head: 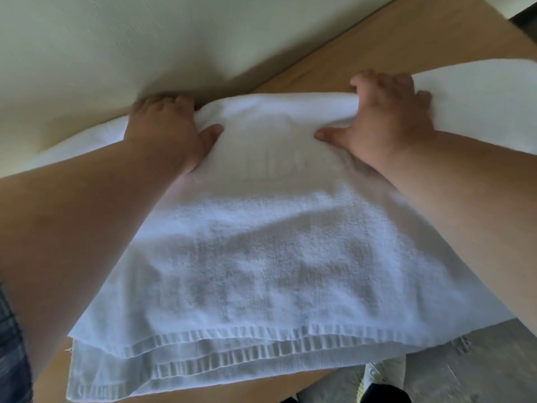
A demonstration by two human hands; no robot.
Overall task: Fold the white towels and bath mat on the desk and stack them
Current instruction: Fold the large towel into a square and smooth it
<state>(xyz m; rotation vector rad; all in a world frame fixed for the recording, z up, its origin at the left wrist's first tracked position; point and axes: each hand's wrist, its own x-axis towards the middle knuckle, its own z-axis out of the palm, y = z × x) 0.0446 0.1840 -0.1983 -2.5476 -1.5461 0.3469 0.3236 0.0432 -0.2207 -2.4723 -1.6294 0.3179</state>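
Observation:
A white terry towel (261,251) lies doubled on the wooden desk (406,48), its two hemmed ends hanging a little over the near edge. My left hand (165,132) grips the far fold at its left end, fingers curled under the cloth, thumb on top. My right hand (386,112) grips the same fold at its right end in the same way. More white cloth (479,106) lies under and beyond the towel to the right and also shows at the left (87,144).
A pale wall (145,39) runs along the desk's far side, close to my left hand. Past the desk's near edge the grey floor (465,367) and a shoe (383,373) show at the bottom right. Dark clothing (11,344) is at the lower left.

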